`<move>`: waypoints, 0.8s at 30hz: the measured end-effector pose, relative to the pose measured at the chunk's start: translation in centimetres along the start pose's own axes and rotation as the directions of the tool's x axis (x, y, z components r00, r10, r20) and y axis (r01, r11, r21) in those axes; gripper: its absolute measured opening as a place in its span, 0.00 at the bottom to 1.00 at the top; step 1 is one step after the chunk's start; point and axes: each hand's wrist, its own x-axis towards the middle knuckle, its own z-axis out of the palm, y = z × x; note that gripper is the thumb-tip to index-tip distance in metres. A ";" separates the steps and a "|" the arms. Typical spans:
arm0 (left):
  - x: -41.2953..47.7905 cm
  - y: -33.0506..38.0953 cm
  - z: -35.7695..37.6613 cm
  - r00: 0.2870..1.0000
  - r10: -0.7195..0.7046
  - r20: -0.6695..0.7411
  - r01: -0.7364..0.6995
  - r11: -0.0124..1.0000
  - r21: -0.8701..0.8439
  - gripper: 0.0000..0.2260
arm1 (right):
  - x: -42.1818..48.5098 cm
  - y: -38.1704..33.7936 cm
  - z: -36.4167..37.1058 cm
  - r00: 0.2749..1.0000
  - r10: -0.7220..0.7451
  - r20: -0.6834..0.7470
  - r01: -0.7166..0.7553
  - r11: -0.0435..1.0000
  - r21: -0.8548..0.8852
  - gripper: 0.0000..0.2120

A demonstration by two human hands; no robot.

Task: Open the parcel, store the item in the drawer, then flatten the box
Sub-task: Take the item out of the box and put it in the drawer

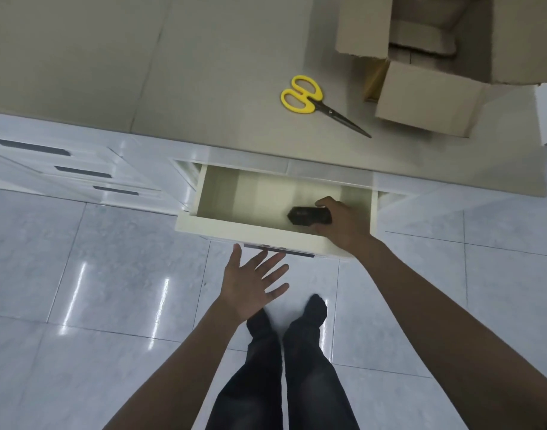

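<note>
A cream drawer (250, 229) stands pulled out below the desk top. Inside it, near the right end, my right hand (343, 223) is closed around a small black item (306, 216), low over the drawer floor. My left hand (250, 285) hovers just in front of the drawer's dark handle (280, 249), fingers spread, holding nothing. The cardboard box (430, 97) sits on the desk top at the upper right with its flaps open.
Yellow-handled scissors (312, 99) lie on the beige desk top (173, 72), left of the box. A stack of shut white drawers (80, 172) is at the left. Glossy grey floor tiles and my legs (284, 367) are below.
</note>
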 end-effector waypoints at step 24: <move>3.8 3.7 8.6 0.985 0.146 0.093 -0.128 0.976 -0.177 0.44 | -4.1 -5.2 -2.0 0.843 -0.461 -0.276 0.364 0.868 -0.339 0.07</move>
